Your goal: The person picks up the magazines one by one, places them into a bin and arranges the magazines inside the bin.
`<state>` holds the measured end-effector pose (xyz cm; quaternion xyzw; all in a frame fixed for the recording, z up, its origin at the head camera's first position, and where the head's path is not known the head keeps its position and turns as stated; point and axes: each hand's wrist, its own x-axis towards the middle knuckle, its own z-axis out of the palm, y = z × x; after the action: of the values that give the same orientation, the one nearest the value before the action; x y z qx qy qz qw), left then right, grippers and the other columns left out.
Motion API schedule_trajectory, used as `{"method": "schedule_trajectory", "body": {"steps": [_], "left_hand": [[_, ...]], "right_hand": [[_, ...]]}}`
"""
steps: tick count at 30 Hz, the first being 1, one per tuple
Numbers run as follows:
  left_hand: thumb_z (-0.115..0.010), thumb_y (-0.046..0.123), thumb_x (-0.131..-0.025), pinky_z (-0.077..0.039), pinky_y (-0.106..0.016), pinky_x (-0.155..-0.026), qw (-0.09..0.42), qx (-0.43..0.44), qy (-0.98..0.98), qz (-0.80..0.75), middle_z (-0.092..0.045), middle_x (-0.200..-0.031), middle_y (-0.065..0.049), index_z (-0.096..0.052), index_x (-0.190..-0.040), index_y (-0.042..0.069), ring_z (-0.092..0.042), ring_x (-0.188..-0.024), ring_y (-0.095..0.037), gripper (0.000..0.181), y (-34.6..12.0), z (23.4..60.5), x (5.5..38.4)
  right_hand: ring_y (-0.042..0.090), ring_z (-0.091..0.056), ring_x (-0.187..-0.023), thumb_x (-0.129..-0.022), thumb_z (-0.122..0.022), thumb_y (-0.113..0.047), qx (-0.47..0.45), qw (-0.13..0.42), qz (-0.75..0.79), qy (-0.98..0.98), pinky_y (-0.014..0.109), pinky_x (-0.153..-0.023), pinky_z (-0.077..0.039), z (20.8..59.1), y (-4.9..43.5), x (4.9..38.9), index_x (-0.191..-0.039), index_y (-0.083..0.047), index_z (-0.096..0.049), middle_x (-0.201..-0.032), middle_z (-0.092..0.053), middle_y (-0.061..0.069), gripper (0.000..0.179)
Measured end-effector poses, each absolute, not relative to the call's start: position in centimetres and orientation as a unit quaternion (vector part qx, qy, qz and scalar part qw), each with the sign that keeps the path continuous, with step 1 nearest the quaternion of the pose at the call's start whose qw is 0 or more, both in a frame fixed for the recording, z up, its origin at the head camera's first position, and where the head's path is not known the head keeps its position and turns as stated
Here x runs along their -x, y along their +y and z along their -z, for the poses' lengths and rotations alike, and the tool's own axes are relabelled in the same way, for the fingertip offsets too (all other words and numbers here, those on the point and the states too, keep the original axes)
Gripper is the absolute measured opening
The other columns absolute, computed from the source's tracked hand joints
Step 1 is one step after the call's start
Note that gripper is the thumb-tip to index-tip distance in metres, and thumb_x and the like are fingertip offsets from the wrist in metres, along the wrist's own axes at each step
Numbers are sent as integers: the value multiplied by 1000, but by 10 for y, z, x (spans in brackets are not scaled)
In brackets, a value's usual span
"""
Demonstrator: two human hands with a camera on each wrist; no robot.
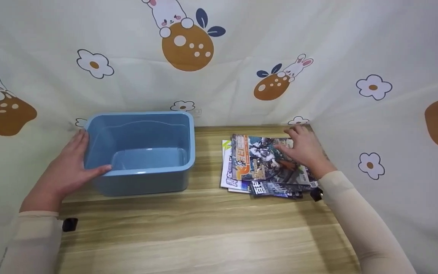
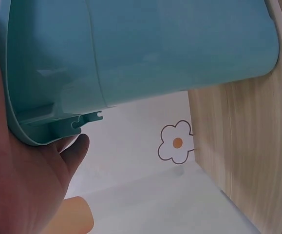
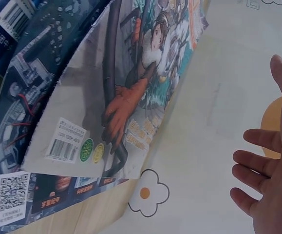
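An empty blue plastic bin (image 1: 143, 182) stands on the left of a wooden table (image 1: 203, 228). My left hand (image 1: 70, 163) lies against its near-left corner, fingers straight along the left wall and thumb resting on the front rim. The left wrist view shows the palm (image 2: 28, 185) pressed to the bin's rim (image 2: 155, 48). To the right lies a loose stack of magazines (image 1: 257, 160) with a colourful illustrated cover on top. My right hand (image 1: 302, 148) hovers over the stack's far right part with fingers spread. In the right wrist view its fingers (image 3: 267, 180) are straight and clear of the cover (image 3: 106, 87).
A cream cloth printed with rabbits and flowers (image 1: 219, 76) hangs close behind and on both sides of the table. Bare wood runs between the bin and the magazines and along the front. A small dark clip (image 1: 316, 195) sits by the right sleeve.
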<state>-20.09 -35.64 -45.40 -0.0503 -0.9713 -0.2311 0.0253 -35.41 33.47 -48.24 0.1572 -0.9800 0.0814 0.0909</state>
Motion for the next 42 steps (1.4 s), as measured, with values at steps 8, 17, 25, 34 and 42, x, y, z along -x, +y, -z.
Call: {"method": "schedule_trajectory", "body": {"steps": [8,17,25,34,42], "left_hand": [[-73,73,-94,-22,-85,-120,29,51,-972,229,5,-183,-24,1,-175,-1,0,-169,-49,132,-357,455,201],[-73,74,-94,-23,-88,-116,30,48,-971,232,5,-183,-24,2,-175,0,0,-168,-50,133,-356,457,200],[-74,74,-93,-23,-89,-115,33,46,-971,233,6,-183,-24,3,-175,2,0,-168,-52,134,-356,457,200],[-75,73,-93,-23,-89,-116,33,46,-971,233,4,-184,-24,2,-175,1,-1,-168,-52,133,-356,456,203],[-75,73,-93,-23,-88,-116,33,46,-970,235,4,-183,-25,2,-175,1,-2,-168,-53,134,-355,456,201]], "right_hand": [[53,-53,-139,-96,-79,-65,-162,62,-104,-979,72,-115,-43,493,337,353,-164,-5,-50,-155,-54,27,96],[61,-41,-147,-93,-83,-65,-114,-19,-170,-979,78,-118,-38,507,352,349,-176,-17,-31,-168,-34,37,109],[62,-49,-139,-93,-81,-68,-112,-31,-162,-980,78,-113,-43,518,363,348,-175,-14,-32,-162,-37,40,110],[49,-57,-112,-88,-90,-60,-119,-21,-174,-977,69,-98,-53,526,370,345,-172,-8,-37,-141,-48,40,113],[39,-58,-100,-86,-91,-61,-115,-23,-191,-975,65,-94,-56,533,375,344,-170,-3,-40,-133,-50,39,114]]}}
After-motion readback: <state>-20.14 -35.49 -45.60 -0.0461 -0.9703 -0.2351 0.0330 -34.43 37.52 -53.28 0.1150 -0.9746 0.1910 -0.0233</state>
